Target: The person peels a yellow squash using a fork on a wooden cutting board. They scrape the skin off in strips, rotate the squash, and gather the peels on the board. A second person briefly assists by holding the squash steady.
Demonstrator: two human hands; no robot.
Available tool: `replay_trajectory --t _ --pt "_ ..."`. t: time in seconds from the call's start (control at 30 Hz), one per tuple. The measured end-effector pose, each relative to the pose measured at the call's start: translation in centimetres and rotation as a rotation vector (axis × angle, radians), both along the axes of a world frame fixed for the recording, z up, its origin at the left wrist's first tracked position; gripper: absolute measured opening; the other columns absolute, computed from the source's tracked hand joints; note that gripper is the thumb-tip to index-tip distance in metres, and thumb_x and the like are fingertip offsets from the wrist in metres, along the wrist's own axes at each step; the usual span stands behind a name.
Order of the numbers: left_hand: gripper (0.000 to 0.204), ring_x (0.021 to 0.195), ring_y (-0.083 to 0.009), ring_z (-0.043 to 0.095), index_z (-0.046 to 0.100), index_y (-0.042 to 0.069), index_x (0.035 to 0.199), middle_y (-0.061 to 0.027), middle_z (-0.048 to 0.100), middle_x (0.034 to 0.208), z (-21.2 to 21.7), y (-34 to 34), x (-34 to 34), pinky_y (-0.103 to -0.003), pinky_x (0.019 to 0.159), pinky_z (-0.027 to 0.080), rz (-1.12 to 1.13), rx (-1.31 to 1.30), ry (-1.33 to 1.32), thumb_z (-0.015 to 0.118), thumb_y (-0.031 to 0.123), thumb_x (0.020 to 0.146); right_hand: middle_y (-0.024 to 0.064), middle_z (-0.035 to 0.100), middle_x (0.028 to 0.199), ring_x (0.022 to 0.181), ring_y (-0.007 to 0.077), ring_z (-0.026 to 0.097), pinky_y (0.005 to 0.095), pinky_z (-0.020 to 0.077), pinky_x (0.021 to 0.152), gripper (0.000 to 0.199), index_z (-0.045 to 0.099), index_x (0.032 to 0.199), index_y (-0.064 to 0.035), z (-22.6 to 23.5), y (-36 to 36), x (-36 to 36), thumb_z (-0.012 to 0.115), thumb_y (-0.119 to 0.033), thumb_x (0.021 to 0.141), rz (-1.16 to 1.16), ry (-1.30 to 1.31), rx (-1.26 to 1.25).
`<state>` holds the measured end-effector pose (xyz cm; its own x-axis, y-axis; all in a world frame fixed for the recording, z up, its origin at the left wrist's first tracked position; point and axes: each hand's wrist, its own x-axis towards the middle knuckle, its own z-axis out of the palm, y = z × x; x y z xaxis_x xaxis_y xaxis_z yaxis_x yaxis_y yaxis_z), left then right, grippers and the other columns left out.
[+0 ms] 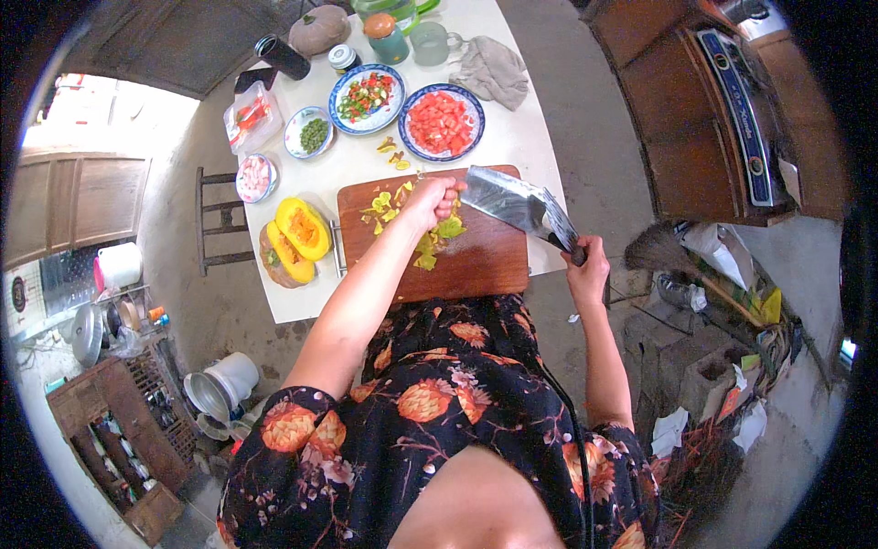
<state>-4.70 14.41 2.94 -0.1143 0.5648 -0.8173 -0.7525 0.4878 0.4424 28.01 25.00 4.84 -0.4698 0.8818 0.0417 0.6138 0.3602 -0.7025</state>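
Observation:
My right hand (588,265) is wrapped round the dark handle of a cleaver (508,199), its broad shiny blade held out to the left over the cutting board. My left hand (436,199) has its fingers curled together at the blade's far left end; what they pinch, if anything, is hidden. Below both lies a brown wooden cutting board (480,261). Yellow-green leafy scraps (428,249) are scattered on it, partly covered by my left hand and wrist. A few more yellow scraps (399,161) lie on the table just past the board.
On the white table (302,306), a halved pumpkin (302,231) sits left of the board. Beyond are a plate of diced red pieces (441,123), a plate of chopped peppers (368,97), small bowls, a plastic box (252,119), jars, a glass mug (430,43) and a grey cloth (491,71).

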Motion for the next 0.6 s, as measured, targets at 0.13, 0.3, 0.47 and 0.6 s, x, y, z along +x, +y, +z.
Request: replay_trajectory --t 0.13,0.3,0.47,0.6 --pt "0.010 0.041 -0.0070 0.029 0.052 0.003 0.090 0.0064 0.036 0.055 -3.4 3.4 -2.1 -0.022 0.038 0.023 0.208 -0.010 -0.259 0.044 0.008 0.092 0.0122 0.061 0.083 0.076 0.0277 0.059 0.0368 0.0476 0.070 0.039 0.050 0.093 -0.0045 -0.4 0.8 -1.1 0.081 -0.004 0.069 -0.160 0.109 -0.020" --pt "0.010 0.040 -0.0088 0.031 0.050 0.004 0.086 0.0036 0.037 0.054 -5.2 4.9 -3.3 -0.025 0.039 0.025 0.318 0.022 -0.300 0.044 0.008 0.092 0.0053 0.061 0.083 0.071 0.0141 0.053 0.0288 0.0456 0.066 0.040 0.053 0.091 -0.0041 -2.2 3.8 -1.7 0.085 -0.010 0.067 -0.289 0.096 -0.082" --pt "0.008 0.047 -0.0096 0.033 0.052 0.003 0.090 0.0021 0.039 0.059 -4.7 6.3 -2.3 -0.024 0.042 0.026 0.412 0.066 -0.056 0.048 0.008 0.093 0.0058 0.065 0.083 0.068 0.0121 0.059 0.0265 0.0475 0.061 0.029 0.056 0.093 -0.0013 -1.4 5.5 -2.6 0.079 -0.013 0.080 -0.324 0.466 -0.618" --pt "0.006 0.049 -0.0107 0.034 0.053 0.004 0.093 0.0009 0.041 0.061 -4.9 7.3 -3.7 -0.025 0.042 0.026 0.439 0.067 -0.035 0.049 0.007 0.093 0.0122 0.071 0.086 0.064 0.0124 0.061 0.0243 0.0472 0.056 0.017 0.057 0.096 0.0003 0.8 6.0 -3.2 0.070 -0.007 0.087 -0.185 0.541 -0.888"
